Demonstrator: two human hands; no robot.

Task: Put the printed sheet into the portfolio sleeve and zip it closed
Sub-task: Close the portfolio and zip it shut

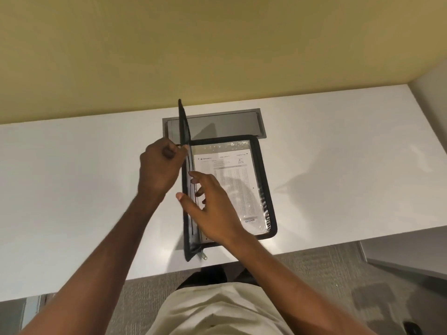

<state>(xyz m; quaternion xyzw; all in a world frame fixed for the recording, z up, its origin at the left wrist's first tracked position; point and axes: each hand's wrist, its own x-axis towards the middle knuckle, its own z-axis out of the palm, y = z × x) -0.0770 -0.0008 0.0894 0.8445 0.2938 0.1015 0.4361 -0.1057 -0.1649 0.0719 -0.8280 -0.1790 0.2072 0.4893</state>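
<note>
Around: grey metal cable hatch [229,124] behind black zip portfolio [265,187] on white desk [72,189].
Blocking: raised cover [184,124], pinched by left hand [160,170].
Right hand [212,211]: spread, empty.
Count: one white printed sheet [232,170].

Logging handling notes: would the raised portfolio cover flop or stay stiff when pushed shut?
Probably stiff: the cover stands straight though the left hand pinches just one edge. Likely light, since a pinch holds it.

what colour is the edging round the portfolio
Black. The head view shows the portfolio edging framing the printed sheet under clear plastic.
</note>
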